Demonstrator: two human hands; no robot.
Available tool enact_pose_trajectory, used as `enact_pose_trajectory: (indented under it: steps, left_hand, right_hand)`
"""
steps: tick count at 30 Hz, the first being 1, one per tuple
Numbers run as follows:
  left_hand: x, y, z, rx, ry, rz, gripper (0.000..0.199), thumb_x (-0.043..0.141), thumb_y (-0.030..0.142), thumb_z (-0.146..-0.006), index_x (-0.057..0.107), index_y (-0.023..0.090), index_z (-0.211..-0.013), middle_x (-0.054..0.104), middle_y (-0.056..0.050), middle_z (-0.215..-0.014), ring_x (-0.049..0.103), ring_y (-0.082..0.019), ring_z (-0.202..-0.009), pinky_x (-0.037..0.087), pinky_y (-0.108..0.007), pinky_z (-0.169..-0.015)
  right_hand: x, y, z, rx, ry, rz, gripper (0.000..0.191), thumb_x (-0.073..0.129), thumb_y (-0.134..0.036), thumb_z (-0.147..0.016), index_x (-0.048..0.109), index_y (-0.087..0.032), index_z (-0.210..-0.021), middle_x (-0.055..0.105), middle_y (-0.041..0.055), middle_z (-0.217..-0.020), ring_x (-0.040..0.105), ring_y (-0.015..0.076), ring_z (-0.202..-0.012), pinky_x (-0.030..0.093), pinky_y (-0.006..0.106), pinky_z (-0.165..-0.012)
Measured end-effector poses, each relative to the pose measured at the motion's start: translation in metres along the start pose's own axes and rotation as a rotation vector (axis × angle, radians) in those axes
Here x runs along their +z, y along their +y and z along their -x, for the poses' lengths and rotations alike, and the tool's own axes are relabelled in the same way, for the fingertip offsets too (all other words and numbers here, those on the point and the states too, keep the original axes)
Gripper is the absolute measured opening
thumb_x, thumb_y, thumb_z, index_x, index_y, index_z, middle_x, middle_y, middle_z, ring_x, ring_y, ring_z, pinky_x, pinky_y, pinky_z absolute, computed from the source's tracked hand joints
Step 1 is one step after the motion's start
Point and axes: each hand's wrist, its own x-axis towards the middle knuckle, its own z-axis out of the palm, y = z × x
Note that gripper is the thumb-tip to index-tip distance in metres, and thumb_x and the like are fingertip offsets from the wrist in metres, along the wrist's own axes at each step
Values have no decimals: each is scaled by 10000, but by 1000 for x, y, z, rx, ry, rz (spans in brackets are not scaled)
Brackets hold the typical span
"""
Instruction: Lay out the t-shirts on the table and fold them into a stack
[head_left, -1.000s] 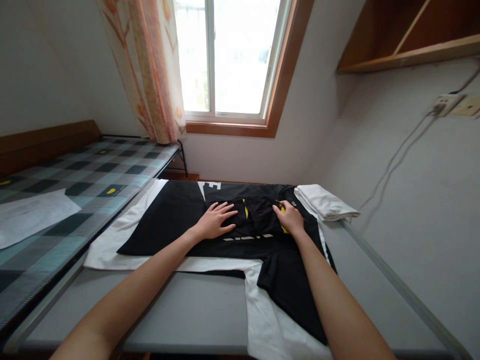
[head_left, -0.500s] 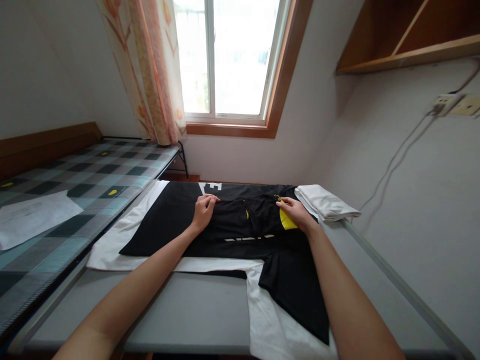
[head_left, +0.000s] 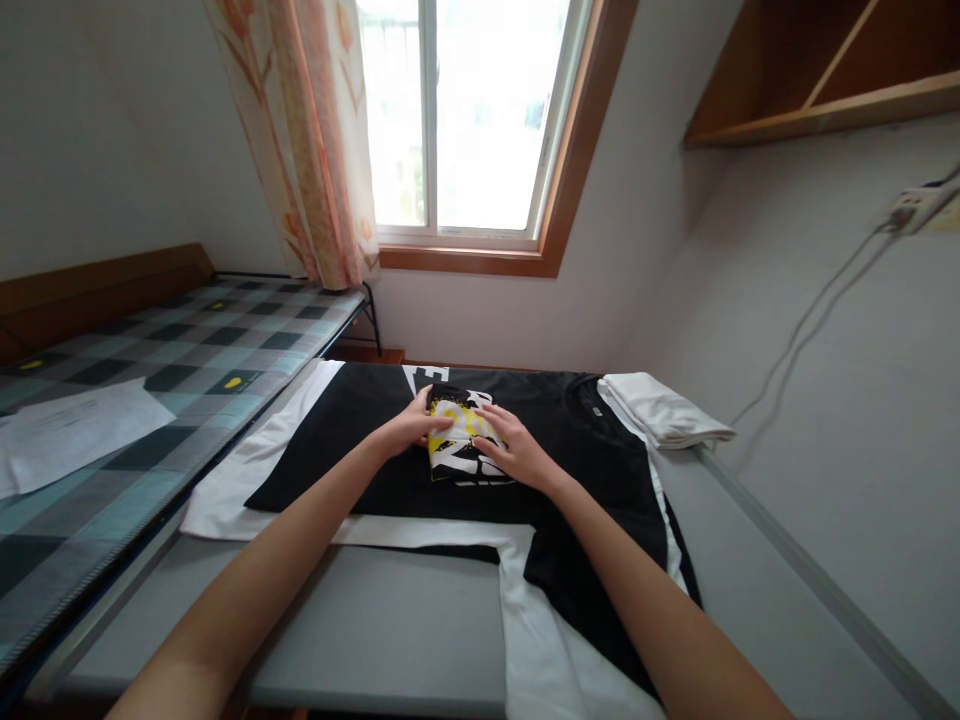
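A small folded black garment (head_left: pixel 456 462) with a yellow and white print lies on a larger black T-shirt (head_left: pixel 322 440), near the middle of the table. My left hand (head_left: pixel 409 428) grips its left edge, thumb on top and the other fingers partly hidden. On its right side rests my right hand (head_left: pixel 521 450), open, with fingers spread over the print. The black T-shirt lies flat, its neckline toward the right and a white print at its far edge. Beneath it, a white garment (head_left: pixel 225 495) sticks out on the left and at the near side.
A folded white cloth (head_left: pixel 667 408) sits at the table's far right. The grey table (head_left: pixel 397 620) adjoins a bed (head_left: pixel 247 345) with a checked mattress, where paper sheets (head_left: pixel 90 430) lie. A window, wall shelf (head_left: pixel 832 105) and hanging cable (head_left: pixel 810 320) surround it.
The small black garment has been folded over leftward into a compact bundle, now showing its print. My right hand has moved left from near the neckline and spread its fingers.
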Motion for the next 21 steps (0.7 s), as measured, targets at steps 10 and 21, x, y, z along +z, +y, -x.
enact_pose_trajectory:
  steps: [10,21]
  left_hand:
    - [-21,10,6,-143,-95,1,1074,869,266,-594,223,337,-1449,670,-47,-1022,682,-173,-705,532,-211,-492]
    - [-43,4,-9,21,161,-541,834,791,447,-664,459,175,-1379,690,-78,-875,682,-227,-684,557,-305,-575]
  right_hand:
    - [14,4,10,-71,-180,226,687,449,-594,-911,374,-230,-1488,216,118,-1587,127,301,-1471,194,544,-1155]
    - [21,2,13,-80,-225,232,797,476,-637,-871,305,-200,-1515,199,131,-1596,73,301,-1479,186,502,-1164]
